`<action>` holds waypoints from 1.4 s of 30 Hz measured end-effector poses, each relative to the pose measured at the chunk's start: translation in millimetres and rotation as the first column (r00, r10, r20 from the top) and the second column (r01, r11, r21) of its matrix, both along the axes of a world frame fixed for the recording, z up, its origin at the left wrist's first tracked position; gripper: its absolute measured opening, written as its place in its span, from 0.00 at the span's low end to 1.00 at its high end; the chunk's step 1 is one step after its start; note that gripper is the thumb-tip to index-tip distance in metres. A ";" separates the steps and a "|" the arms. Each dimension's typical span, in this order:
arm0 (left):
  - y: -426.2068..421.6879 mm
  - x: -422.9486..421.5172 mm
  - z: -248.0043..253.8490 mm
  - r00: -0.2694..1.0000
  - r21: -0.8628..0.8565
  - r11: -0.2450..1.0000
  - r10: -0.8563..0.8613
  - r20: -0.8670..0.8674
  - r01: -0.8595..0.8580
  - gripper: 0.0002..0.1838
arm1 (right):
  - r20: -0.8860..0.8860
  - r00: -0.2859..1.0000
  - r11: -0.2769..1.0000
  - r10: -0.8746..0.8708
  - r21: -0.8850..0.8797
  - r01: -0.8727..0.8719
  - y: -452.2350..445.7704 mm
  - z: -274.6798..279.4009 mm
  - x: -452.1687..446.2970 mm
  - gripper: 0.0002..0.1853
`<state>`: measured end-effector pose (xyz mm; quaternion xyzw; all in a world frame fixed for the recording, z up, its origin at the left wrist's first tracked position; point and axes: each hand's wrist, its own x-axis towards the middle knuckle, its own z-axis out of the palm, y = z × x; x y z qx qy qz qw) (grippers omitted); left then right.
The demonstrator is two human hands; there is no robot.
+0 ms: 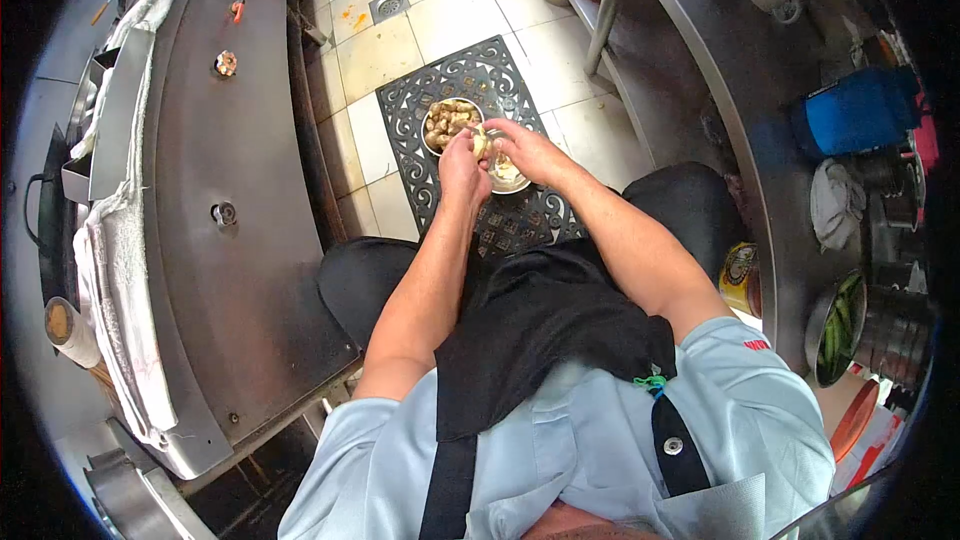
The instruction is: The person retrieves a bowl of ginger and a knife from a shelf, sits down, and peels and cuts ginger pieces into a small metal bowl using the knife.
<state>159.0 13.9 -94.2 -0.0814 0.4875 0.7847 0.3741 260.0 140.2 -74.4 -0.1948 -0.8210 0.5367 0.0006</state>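
Both of my hands meet over the black floor mat, between two containers. My left hand (464, 170) is closed around a pale yellow peeled piece (480, 143), which looks like ginger. From the other side, my right hand (522, 152) has its fingers closed at the same piece; whether it holds a small tool is too small to tell. A round bowl (427, 132) full of brown, knobbly unpeeled pieces stands just beyond my left hand. Beneath my right hand is a second round container (513, 189) with pale peeled pieces in it, partly covered by my fingers.
The patterned mat (405, 202) lies on floor tiles (440, 20) with a drain (389, 6). A steel counter (240, 140) runs along the left. Steel shelving (700, 50) on the right holds a blue container (858, 110) and a bowl of green vegetables (842, 328).
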 end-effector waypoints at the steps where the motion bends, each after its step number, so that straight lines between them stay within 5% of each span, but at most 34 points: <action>1: -0.5 1.5 1.3 1.000 -0.025 1.000 0.011 -0.005 -0.011 0.19 | -0.025 1.000 1.000 0.000 -0.010 0.000 0.7 -5.7 -0.9 0.21; 8: 2.8 2.3 3.7 0.986 -0.113 0.991 0.060 -0.154 -0.078 0.24 | 0.037 0.997 0.997 -0.073 0.024 0.072 -1.6 -9.3 -0.1 0.23; 11: 7.9 -1.7 -3.9 0.970 -0.127 0.983 0.101 -0.223 -0.132 0.25 | -0.077 0.997 0.992 0.026 0.121 -0.017 -3.6 -4.3 4.5 0.27; 14: 5.0 -3.3 0.2 0.941 -0.171 0.977 0.063 -0.334 -0.126 0.26 | 0.010 0.988 0.988 0.153 -0.003 -0.153 2.7 -27.7 -8.4 0.28; 15: 1.8 -3.9 4.8 0.927 -0.192 0.975 0.033 -0.374 -0.112 0.25 | 0.017 0.998 0.990 0.064 -0.128 -0.061 -8.4 -52.3 -17.8 0.25; 16: -5.3 -14.3 -5.2 0.941 -0.223 0.974 -0.048 -0.335 -0.030 0.24 | 0.044 0.998 0.995 0.038 -0.092 -0.034 -5.1 -41.3 -14.8 0.23; 18: 0.5 -11.0 -5.5 0.956 0.001 0.993 0.114 -0.272 -0.118 0.20 | 0.126 0.990 0.991 0.071 0.104 -0.084 -4.2 12.9 -4.4 0.21; 19: 2.2 -10.5 -0.8 0.968 0.094 0.987 0.147 -0.201 -0.130 0.19 | 0.028 0.989 0.973 0.144 0.178 -0.146 2.5 -57.0 -21.4 0.20; 20: 4.7 -15.3 3.6 0.981 0.076 0.994 0.087 -0.175 -0.075 0.19 | 0.171 0.979 0.981 0.111 0.141 -0.136 -1.5 -57.9 -26.8 0.17; 21: 0.1 -28.1 -11.4 0.987 0.199 0.980 0.001 -0.162 0.032 0.20 | 0.118 0.976 0.931 0.182 0.298 -0.210 -4.6 -89.9 -35.2 0.20; 22: 2.1 -27.8 -0.1 0.994 0.190 0.981 -0.027 -0.104 0.047 0.20 | 0.162 0.976 0.949 0.143 0.256 -0.182 -7.5 -34.5 -17.5 0.24; 23: 0.8 -28.8 3.7 0.998 0.199 0.979 -0.037 -0.050 0.046 0.20 | 0.051 0.988 0.947 0.148 0.282 -0.157 -7.7 -37.7 -11.6 0.29; 27: 5.7 -4.3 54.5 0.994 0.149 0.986 -0.068 -0.084 0.080 0.21 | 0.017 0.991 0.952 0.133 0.277 -0.132 -9.3 -18.3 -6.0 0.20; 31: 3.4 1.9 66.7 0.978 0.109 0.980 -0.152 -0.144 0.169 0.22 | 0.306 0.946 0.914 0.111 0.343 -0.218 -14.5 -3.0 -9.9 0.17; 33: 9.0 5.3 73.7 0.955 0.032 0.975 -0.208 -0.212 0.219 0.23 | 0.435 0.838 0.814 0.330 0.319 -0.486 -13.5 23.7 -1.7 0.15; 35: 25.8 21.1 98.5 0.864 -0.069 0.931 -0.358 -0.355 0.358 0.24 | 0.509 0.719 0.664 0.474 0.329 -0.671 -13.4 83.9 23.1 0.13; 38: 66.8 55.3 145.7 0.654 -0.225 0.820 -0.560 -0.508 0.527 0.26 | 0.451 0.805 0.794 0.387 0.281 -0.539 -15.4 89.6 46.1 0.15; 39: 87.0 72.5 169.2 0.559 -0.315 0.773 -0.622 -0.549 0.551 0.26 | 0.416 0.798 0.747 0.437 0.326 -0.579 -13.3 93.2 53.0 0.17; 41: 126.1 87.8 175.5 0.392 -0.278 0.712 -0.620 -0.680 0.645 0.27 | 0.305 0.893 0.907 0.331 0.158 -0.390 -11.4 68.1 61.6 0.16; 42: 136.3 111.4 218.7 0.252 -0.430 0.714 -0.634 -0.731 0.553 0.27 | 0.246 0.926 0.943 0.285 0.100 -0.317 -11.4 48.8 60.7 0.16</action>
